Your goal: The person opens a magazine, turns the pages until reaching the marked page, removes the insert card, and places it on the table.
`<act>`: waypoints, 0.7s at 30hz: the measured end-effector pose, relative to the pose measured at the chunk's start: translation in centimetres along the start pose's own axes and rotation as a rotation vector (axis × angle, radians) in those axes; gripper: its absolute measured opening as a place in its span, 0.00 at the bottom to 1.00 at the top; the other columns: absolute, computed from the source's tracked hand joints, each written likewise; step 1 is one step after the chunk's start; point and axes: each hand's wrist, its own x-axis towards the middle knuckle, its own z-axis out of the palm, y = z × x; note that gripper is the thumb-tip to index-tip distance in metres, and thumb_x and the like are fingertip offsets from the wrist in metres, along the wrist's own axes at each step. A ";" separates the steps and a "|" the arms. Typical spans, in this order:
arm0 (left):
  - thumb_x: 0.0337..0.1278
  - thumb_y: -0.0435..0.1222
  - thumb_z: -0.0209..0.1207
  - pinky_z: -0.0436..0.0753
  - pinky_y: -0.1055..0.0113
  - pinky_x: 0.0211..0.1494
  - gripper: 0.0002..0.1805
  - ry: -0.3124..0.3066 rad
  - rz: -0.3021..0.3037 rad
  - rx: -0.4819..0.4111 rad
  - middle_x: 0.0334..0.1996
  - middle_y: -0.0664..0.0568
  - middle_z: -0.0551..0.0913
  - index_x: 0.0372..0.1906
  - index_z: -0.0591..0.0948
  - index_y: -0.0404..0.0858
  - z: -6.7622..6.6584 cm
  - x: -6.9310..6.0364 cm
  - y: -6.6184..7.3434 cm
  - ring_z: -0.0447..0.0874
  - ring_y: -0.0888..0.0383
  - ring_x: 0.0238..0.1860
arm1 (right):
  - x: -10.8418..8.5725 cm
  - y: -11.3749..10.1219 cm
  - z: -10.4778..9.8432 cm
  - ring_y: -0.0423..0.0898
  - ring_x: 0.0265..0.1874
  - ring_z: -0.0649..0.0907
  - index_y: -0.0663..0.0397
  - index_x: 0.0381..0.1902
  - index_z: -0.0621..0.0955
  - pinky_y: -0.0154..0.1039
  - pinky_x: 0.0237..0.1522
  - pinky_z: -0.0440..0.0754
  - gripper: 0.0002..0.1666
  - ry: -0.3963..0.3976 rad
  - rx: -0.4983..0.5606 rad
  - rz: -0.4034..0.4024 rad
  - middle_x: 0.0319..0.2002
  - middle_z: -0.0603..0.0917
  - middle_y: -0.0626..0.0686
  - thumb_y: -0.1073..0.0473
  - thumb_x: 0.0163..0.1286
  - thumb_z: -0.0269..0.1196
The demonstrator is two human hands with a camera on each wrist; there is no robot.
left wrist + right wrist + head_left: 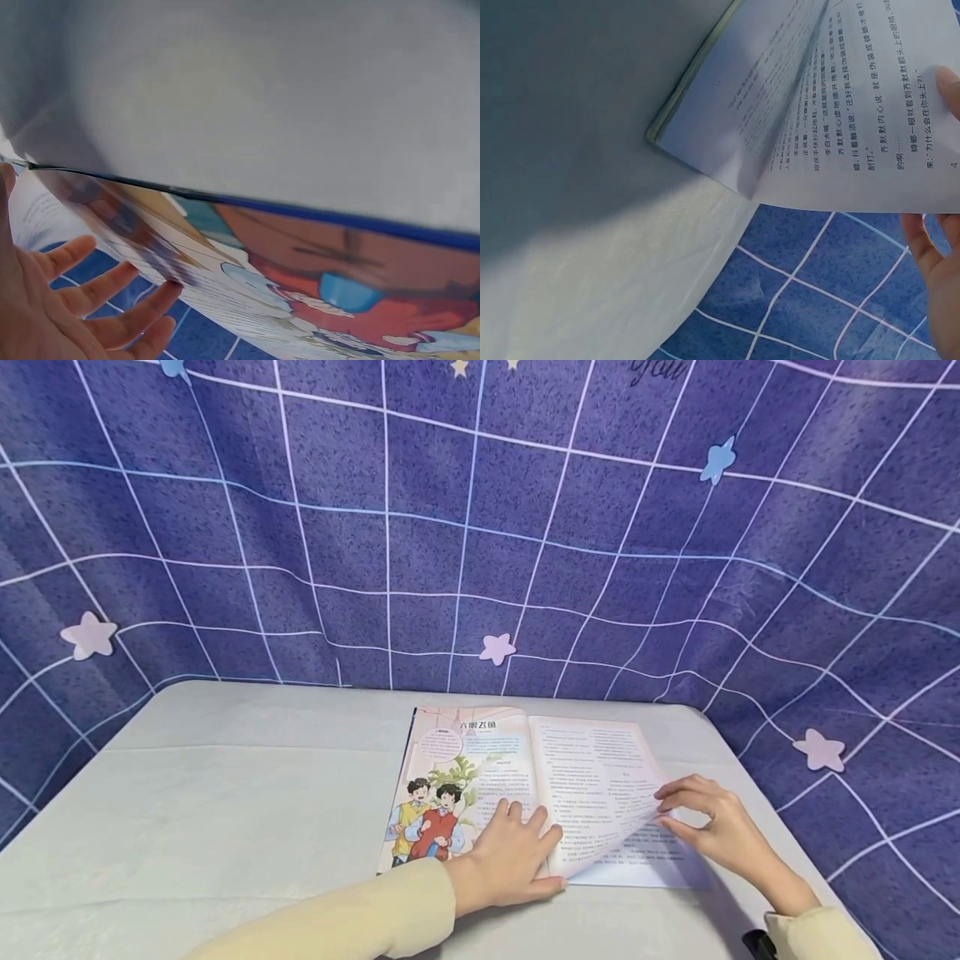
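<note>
On our pale, creased surface (225, 802), before a purple gridded cloth (423, 556) with stars (497, 649), the magazine (506, 768) lies open right of middle. Our left grip (513, 857) rests spread on it, while our right grip (716, 827) pinches a lifted page (600, 806).

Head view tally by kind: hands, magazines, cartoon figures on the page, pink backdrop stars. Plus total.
Hands: 2 (left hand, right hand)
Open magazine: 1
Cartoon figures: 2
Pink stars: 3
Total: 8
</note>
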 end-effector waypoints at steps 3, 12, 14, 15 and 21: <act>0.53 0.70 0.33 0.70 0.52 0.48 0.37 -0.012 -0.010 0.014 0.49 0.50 0.75 0.56 0.69 0.50 0.0 0.2 0.2 0.76 0.48 0.41 | 0.2 -0.1 0.0 0.40 0.34 0.79 0.46 0.23 0.83 0.21 0.48 0.67 0.19 0.004 -0.010 0.015 0.32 0.83 0.47 0.70 0.30 0.73; 0.50 0.71 0.32 0.70 0.54 0.46 0.38 -0.011 -0.043 0.040 0.46 0.51 0.76 0.54 0.69 0.51 -0.1 0.5 0.6 0.77 0.48 0.40 | 0.4 -0.2 0.0 0.39 0.36 0.79 0.48 0.23 0.83 0.21 0.49 0.67 0.19 0.032 -0.004 0.038 0.32 0.84 0.50 0.71 0.29 0.73; 0.51 0.71 0.32 0.70 0.54 0.46 0.38 -0.008 -0.049 0.040 0.46 0.51 0.76 0.54 0.70 0.51 -0.1 0.5 0.6 0.77 0.49 0.40 | 0.4 -0.3 -0.1 0.39 0.36 0.79 0.47 0.23 0.83 0.21 0.49 0.66 0.20 0.033 0.000 0.042 0.33 0.84 0.51 0.71 0.29 0.73; 0.51 0.71 0.33 0.69 0.54 0.46 0.38 -0.007 -0.051 0.038 0.46 0.51 0.76 0.54 0.70 0.50 -0.1 0.5 0.6 0.77 0.49 0.40 | 0.4 -0.3 -0.1 0.40 0.36 0.79 0.47 0.23 0.83 0.21 0.49 0.66 0.20 0.033 -0.001 0.043 0.33 0.84 0.51 0.71 0.29 0.73; 0.53 0.69 0.34 0.70 0.54 0.46 0.35 -0.009 -0.053 0.032 0.44 0.52 0.76 0.53 0.70 0.51 -0.1 0.6 0.6 0.77 0.49 0.39 | 0.4 -0.4 -0.2 0.39 0.37 0.78 0.47 0.24 0.83 0.21 0.50 0.66 0.19 0.017 -0.008 0.077 0.34 0.84 0.51 0.71 0.31 0.73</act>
